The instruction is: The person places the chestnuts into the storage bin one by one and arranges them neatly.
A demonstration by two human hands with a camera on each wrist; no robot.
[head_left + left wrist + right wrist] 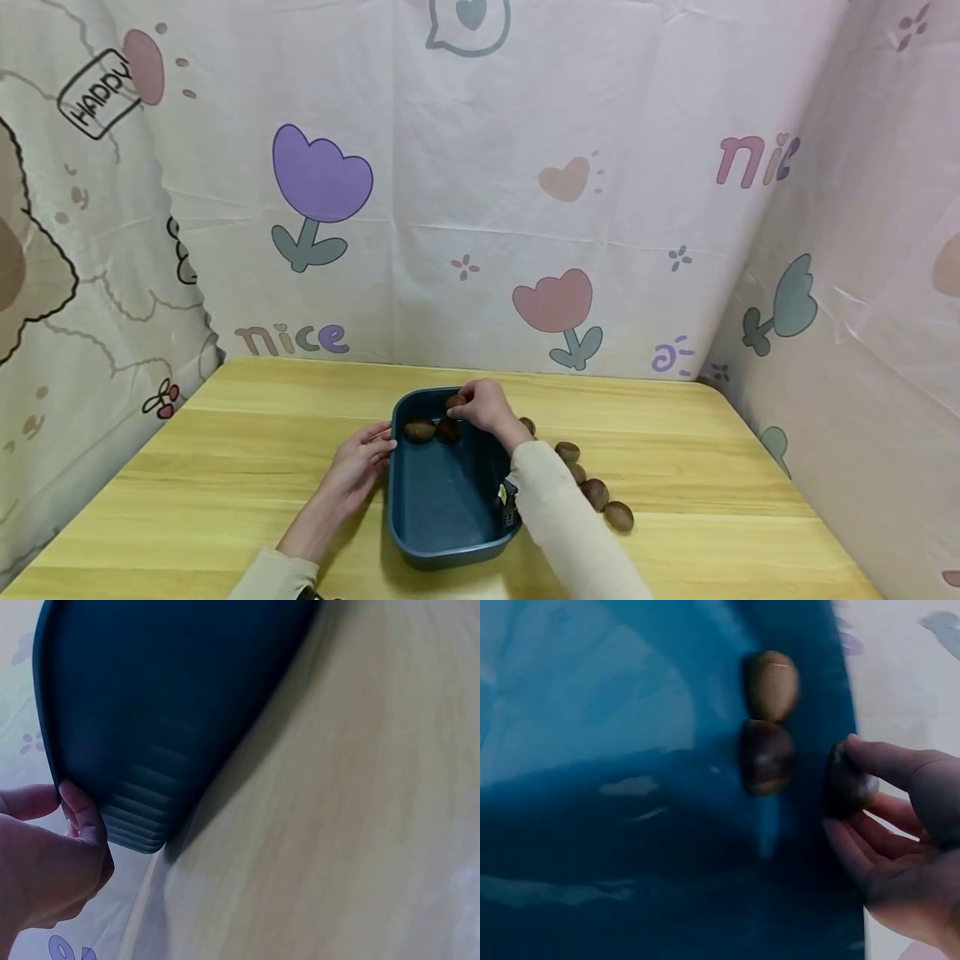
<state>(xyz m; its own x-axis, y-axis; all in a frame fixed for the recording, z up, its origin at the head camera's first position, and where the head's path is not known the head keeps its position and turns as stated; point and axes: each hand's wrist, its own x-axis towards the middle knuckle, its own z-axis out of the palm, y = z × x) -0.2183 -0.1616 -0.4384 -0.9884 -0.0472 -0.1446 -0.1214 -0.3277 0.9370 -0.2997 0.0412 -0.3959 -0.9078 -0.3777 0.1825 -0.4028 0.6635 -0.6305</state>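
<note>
A dark blue rectangular basin (pixel 442 508) stands on the table. My left hand (pixel 354 468) is at its left side; in the left wrist view, the thumb and fingers of the left hand (pixel 56 855) pinch the rim. Over the far end of the basin, my right hand (pixel 489 408) holds a brown chestnut (pixel 849 780) between thumb and fingers, beside the far wall. Inside the basin near that end lie a lighter brown chestnut (pixel 420 430) and a darker chestnut (pixel 448 431), side by side and touching.
To the right of the basin, several more chestnuts (pixel 595 494) lie in a slanting row on the wooden table (pixel 712 500), partly hidden by the right forearm. A printed cloth (pixel 465 167) hangs behind the table and at both sides.
</note>
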